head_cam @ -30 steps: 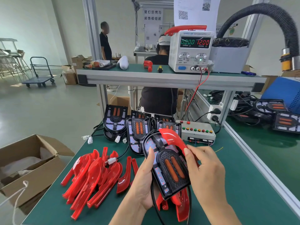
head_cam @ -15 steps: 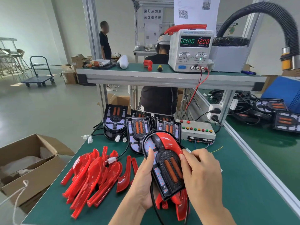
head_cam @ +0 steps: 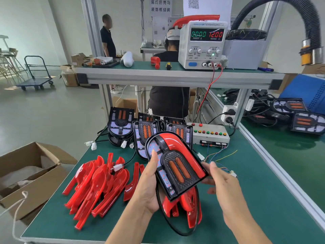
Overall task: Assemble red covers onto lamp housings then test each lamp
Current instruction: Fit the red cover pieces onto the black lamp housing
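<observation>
My left hand point(head_cam: 147, 187) grips a black lamp housing point(head_cam: 175, 171) from its left side, thumb lying on the pale left panel. The housing is held tilted above the green table point(head_cam: 263, 199). A red cover point(head_cam: 179, 143) sits along the housing's top and right side. My right hand point(head_cam: 225, 187) is at the housing's right edge, its fingertips touching the rim below the red cover. Loose red covers point(head_cam: 95, 184) lie piled on the table to the left. Two more red covers point(head_cam: 186, 208) lie under the held housing.
Several bare lamp housings point(head_cam: 144, 131) stand behind, with cables and white plugs. A button test box point(head_cam: 209, 136) with loose coloured wires sits at back right. A power supply point(head_cam: 202, 44) reads 12.00 on the shelf. An open cardboard box point(head_cam: 35, 173) stands at the left.
The red cover went from held above the housing to seated on its right side. My right hand pressed it down, then slid off to the housing's right edge.
</observation>
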`<action>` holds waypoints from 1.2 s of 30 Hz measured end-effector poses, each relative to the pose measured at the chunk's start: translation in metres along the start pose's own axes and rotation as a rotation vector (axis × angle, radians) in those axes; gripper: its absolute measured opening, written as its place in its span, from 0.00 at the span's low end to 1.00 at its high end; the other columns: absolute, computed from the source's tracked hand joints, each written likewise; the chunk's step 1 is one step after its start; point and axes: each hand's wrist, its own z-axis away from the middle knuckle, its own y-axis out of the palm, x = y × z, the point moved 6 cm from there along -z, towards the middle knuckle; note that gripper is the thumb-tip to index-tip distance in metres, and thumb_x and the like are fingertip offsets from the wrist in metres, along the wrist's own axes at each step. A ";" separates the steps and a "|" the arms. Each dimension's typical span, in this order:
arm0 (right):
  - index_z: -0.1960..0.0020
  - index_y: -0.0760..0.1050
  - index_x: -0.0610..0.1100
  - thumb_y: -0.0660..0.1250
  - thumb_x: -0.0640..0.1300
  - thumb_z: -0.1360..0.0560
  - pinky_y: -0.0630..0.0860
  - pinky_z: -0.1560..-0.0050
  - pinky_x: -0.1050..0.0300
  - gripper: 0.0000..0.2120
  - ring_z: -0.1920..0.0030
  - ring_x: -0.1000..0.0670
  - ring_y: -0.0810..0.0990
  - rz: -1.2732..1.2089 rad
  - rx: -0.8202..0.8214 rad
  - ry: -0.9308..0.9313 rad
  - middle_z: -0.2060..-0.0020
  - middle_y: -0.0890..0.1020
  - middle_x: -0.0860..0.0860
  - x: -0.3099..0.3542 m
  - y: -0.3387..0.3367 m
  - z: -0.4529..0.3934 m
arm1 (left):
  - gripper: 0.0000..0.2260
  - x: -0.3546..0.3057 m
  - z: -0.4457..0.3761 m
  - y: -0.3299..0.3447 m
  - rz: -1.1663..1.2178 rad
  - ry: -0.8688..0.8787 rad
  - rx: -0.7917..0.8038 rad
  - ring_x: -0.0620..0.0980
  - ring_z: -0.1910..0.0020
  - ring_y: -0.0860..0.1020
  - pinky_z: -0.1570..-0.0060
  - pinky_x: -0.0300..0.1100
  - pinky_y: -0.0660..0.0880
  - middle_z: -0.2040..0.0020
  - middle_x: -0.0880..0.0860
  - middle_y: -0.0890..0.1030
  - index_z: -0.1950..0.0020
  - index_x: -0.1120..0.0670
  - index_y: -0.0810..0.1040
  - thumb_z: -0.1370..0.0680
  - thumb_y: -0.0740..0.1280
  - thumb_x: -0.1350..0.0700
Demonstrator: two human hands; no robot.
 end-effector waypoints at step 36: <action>0.44 0.82 0.60 0.65 0.44 0.18 0.78 0.52 0.51 0.12 0.54 0.53 0.83 -0.131 0.114 -0.124 0.52 0.87 0.52 -0.013 -0.007 -0.013 | 0.25 -0.030 -0.010 0.006 -0.313 -0.175 -0.104 0.61 0.44 0.84 0.40 0.61 0.78 0.42 0.62 0.84 0.46 0.58 0.85 0.35 0.79 0.42</action>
